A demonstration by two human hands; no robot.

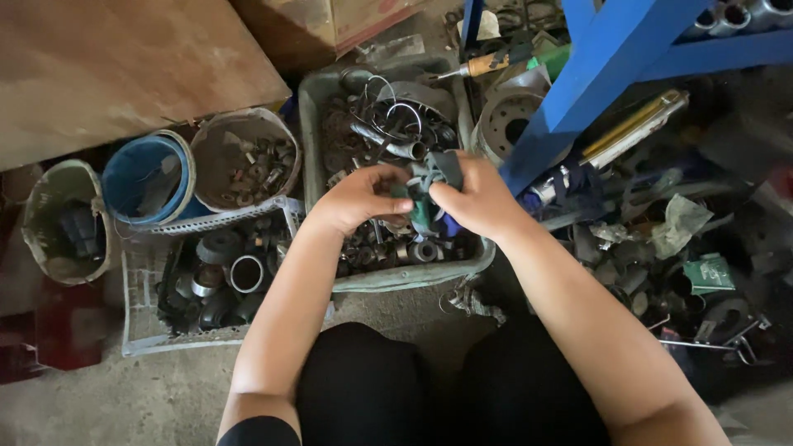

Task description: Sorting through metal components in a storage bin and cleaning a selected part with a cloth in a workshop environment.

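- The person crouches on the concrete floor (149, 396), and both hands meet over a grey plastic tub (312, 124) full of small metal parts.
- The left hand (357, 198) and the right hand (477, 196) are closed together on one dark, crumpled bundle (428, 198), which looks like strips of rubber or cloth in grey, green and a little blue.
- The left fingers pinch the bundle from one side; the right fingers wrap its upper end, where a flat grey flap sticks up.
- The step in hand looks like pulling or sorting this bundle apart, judged from the two opposed grips.
- The next move seems to call for a firm hold on one side while the other peels a strip free, kept over the tub so that loose bits drop back in.
- The bundle hangs just above the tub's near half, touching nothing but the hands as far as can be told.
- The bundle looks limp, worn and folded on itself; its exact material cannot be told.
- Beside the tub on the left stand a white wire basket (136, 343) of rings and bushings, a blue bucket (149, 177) and a grey bucket (246, 157) of small parts.
- A blue metal frame (595, 74) rises on the right over scattered tools.
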